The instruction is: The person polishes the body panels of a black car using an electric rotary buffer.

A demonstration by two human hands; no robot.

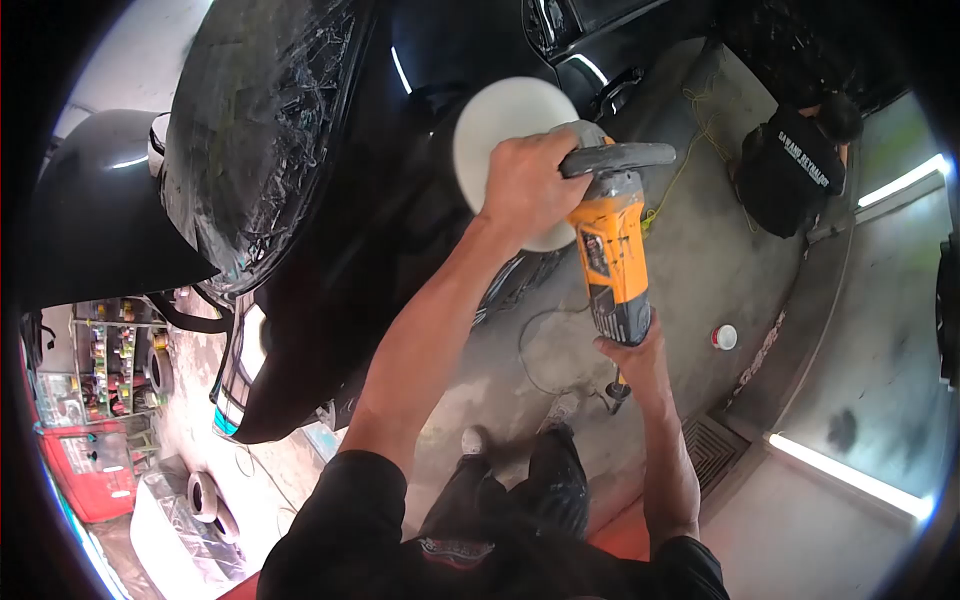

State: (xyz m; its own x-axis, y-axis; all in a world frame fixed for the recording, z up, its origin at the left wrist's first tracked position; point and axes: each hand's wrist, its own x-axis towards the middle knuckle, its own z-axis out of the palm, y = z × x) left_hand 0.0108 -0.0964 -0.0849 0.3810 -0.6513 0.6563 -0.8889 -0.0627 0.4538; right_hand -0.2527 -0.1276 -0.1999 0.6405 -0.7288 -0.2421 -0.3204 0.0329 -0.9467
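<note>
An orange and black car polisher (615, 245) reaches across the middle of the view, its round white pad (500, 115) over the glossy black car panel (420, 150). Whether the pad touches the paint I cannot tell. My left hand (530, 185) is closed at the machine's head, by the grey D-shaped handle (625, 157); part of the pad is hidden behind it. At the rear end of the body, my right hand (638, 350) wraps round the grip. The power cord (525, 340) loops down beside the car.
Plastic film covers the windshield (265, 130). A person in a black shirt (790, 165) crouches at the upper right near a yellow cord (700, 115). On the floor stand a small white tub (724, 337) and a drain grate (712, 455). Shelves (120, 360) stand at left.
</note>
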